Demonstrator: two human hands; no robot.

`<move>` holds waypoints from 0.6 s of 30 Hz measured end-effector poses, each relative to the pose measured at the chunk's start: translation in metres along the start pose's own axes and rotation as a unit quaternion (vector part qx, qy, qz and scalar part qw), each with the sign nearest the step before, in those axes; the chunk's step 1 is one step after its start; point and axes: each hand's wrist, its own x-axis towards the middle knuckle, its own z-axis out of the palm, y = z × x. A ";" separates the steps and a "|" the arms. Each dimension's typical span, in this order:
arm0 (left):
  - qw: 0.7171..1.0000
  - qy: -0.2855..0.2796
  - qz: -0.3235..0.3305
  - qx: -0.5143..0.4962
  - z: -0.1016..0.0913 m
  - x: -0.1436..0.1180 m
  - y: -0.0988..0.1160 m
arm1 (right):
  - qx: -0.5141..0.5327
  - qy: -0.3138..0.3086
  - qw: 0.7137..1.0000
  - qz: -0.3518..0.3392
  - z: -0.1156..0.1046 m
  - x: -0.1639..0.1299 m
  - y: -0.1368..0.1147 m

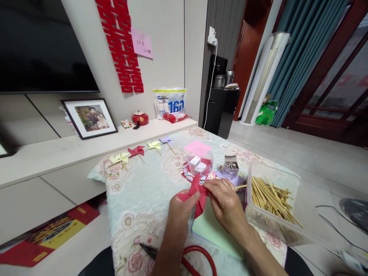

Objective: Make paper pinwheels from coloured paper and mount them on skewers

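At lower centre of frame, my left hand [181, 209] and right hand [225, 201] both pinch the red paper pinwheel [195, 193] between them, above the tabletop [143, 191].

Both forearms reach up from the bottom edge and meet in the middle. The left hand [182, 209] is curled, its fingers [192, 199] pinched shut. The right hand [227, 203] sits just beside it, back of the hand upward, fingertips closed and touching the left hand's.

Red paper pinwheel [195, 193]; floral pale-green tablecloth [143, 191]; red-handled scissors [198, 258].
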 end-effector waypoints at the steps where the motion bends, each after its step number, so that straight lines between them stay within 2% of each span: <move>1: 1.000 -0.003 -0.001 0.001 0.000 0.000 0.000 | 0.002 0.002 1.000 -0.001 0.000 0.000 0.000; 11: 0.999 0.021 0.007 0.030 -0.010 0.004 -0.001 | 0.023 -0.002 1.000 0.000 0.004 0.002 0.001; 18: 0.998 0.004 0.025 0.059 -0.008 0.003 0.001 | 0.014 0.008 1.000 0.001 0.006 0.001 0.000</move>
